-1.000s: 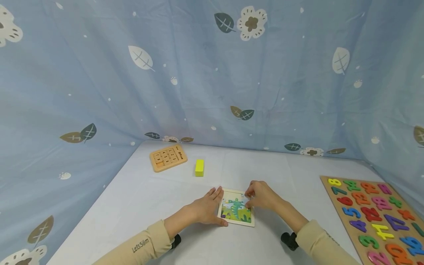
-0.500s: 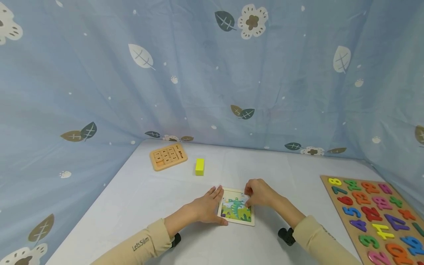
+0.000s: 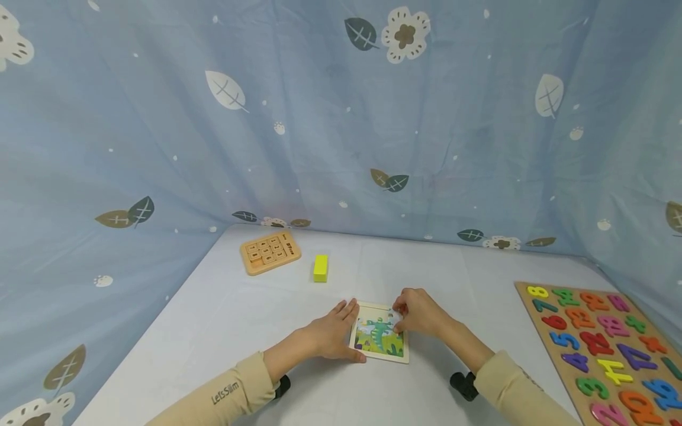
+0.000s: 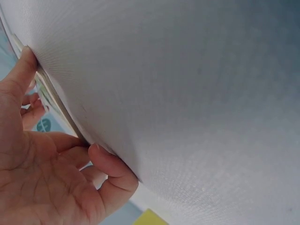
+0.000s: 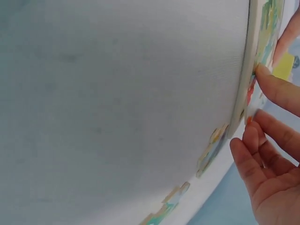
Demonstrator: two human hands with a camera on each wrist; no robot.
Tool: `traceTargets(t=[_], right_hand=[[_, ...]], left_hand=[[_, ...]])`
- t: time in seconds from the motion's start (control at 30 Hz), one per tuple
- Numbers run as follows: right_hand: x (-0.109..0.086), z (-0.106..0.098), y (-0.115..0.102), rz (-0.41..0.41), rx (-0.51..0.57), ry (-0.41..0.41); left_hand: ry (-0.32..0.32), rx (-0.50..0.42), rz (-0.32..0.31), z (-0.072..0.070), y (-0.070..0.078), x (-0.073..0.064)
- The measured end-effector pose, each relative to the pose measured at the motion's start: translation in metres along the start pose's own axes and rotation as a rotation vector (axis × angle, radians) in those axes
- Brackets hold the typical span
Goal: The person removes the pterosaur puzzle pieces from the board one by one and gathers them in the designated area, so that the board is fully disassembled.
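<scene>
A jigsaw puzzle tray (image 3: 379,357) with a pale wooden rim and a green dinosaur picture lies before me. My left hand (image 3: 331,334) lies along its left side, fingers spread at the far left corner and thumb at the near left corner. In the left wrist view, the fingertips rest right at the tray's rim (image 4: 61,108). My right hand (image 3: 423,312) is over the tray's upper right, thumb and index finger pinching a puzzle piece (image 5: 254,104) inside the rim. The fingers hide much of that piece. A pale strip shows along the tray's far side.
Loose puzzle pieces (image 5: 212,151) lie outside the tray in the right wrist view. A yellow block (image 3: 321,268) stands behind the tray, with a wooden number slide puzzle (image 3: 270,253) at the back left. A colourful number board (image 3: 575,378) lies at the right edge.
</scene>
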State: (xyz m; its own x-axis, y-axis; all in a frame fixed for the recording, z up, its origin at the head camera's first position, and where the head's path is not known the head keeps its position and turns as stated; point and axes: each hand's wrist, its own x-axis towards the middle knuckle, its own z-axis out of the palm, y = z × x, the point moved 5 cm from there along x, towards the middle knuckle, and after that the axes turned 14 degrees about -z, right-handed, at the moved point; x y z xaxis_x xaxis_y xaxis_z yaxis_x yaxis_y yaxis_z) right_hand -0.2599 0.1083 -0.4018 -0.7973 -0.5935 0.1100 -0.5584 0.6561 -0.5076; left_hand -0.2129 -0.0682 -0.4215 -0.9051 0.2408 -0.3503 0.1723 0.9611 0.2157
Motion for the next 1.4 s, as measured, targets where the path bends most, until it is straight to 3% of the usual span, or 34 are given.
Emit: traceTargets(t=[0.37, 0.87, 1.2, 1.4], right_hand=[[-0.008, 0.003, 0.006, -0.088, 0.031, 0.099], [-0.007, 0.007, 0.002, -0.115, -0.001, 0.150], [-0.011, 0.007, -0.011, -0.279, -0.222, 0.159], [-0.012, 0.009, -0.015, -0.361, -0.370, 0.122]], left_hand=[[0.011, 0.008, 0.001, 0.001, -0.001, 0.001], [0.006, 0.017, -0.002, 0.001, -0.002, 0.001], [0.018, 0.031, -0.001, 0.001, -0.001, 0.000], [0.007, 0.019, 0.002, 0.001, -0.001, 0.000]])
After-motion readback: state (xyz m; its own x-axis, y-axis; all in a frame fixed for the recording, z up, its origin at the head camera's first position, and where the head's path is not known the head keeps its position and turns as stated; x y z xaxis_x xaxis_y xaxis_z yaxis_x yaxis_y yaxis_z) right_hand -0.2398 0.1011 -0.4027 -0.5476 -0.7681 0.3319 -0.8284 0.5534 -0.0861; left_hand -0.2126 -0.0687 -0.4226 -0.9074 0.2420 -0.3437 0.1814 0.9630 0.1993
